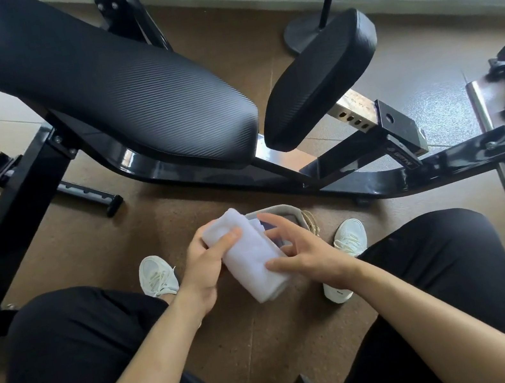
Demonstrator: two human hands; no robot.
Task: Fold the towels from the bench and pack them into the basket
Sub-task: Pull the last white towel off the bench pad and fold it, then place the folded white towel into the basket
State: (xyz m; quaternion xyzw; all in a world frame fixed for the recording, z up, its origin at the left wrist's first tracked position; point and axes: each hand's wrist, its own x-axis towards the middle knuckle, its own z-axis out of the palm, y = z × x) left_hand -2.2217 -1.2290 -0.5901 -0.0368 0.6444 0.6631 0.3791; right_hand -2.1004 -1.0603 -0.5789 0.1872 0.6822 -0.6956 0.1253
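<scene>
— Towel (250,261) folded yet?
— Looks so. It's right above the basket (285,211). Left hand (202,267) grips it; right hand (308,250) has fingers spread, just touching.
— Next?
— I think lower it straight down into the basket, gently.

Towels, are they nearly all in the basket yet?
Nearly, it seems. The bench pads show no towels. One white towel, already folded, is gripped by the left hand while the right hand touches it, above the basket on the floor. It has yet to go in. Inside, something bluish shows.
</scene>
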